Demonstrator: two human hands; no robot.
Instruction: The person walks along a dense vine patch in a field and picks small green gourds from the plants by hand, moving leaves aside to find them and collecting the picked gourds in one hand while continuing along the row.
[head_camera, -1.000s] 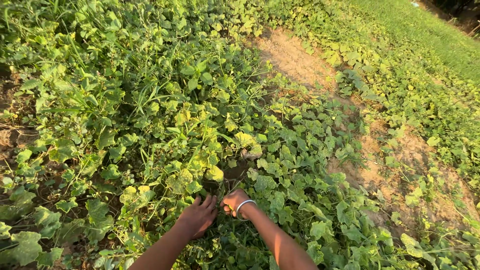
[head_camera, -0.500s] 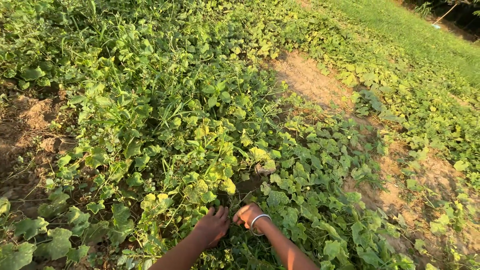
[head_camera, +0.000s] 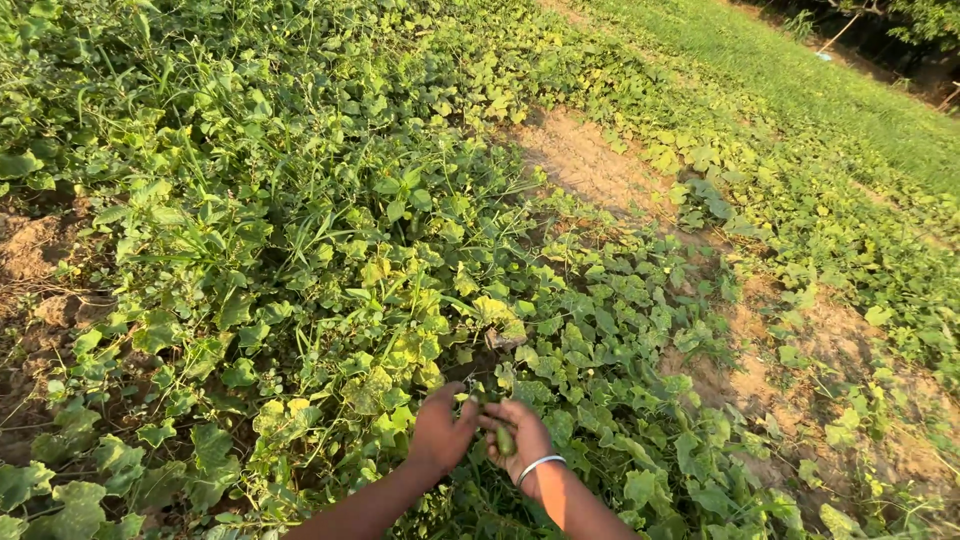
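Both my hands reach into a bed of low green vines (head_camera: 330, 250). My right hand (head_camera: 520, 435), with a silver bangle on its wrist, is closed around a small green fruit (head_camera: 506, 441) that still sits among the leaves. My left hand (head_camera: 442, 432) is beside it, fingers curled at the vine stem just above the fruit and touching the right hand. Whether the left hand grips the stem is hard to tell. Leaves hide most of the stem.
Bare brown soil (head_camera: 575, 160) runs as a path to the upper right, with more vines (head_camera: 820, 230) beyond it and grass (head_camera: 800, 80) at the far edge. Dry earth patches (head_camera: 30, 250) show at the left.
The view has shifted so the hands sit lower in frame. My hands have drawn together, and the right hand now holds a small green fruit.
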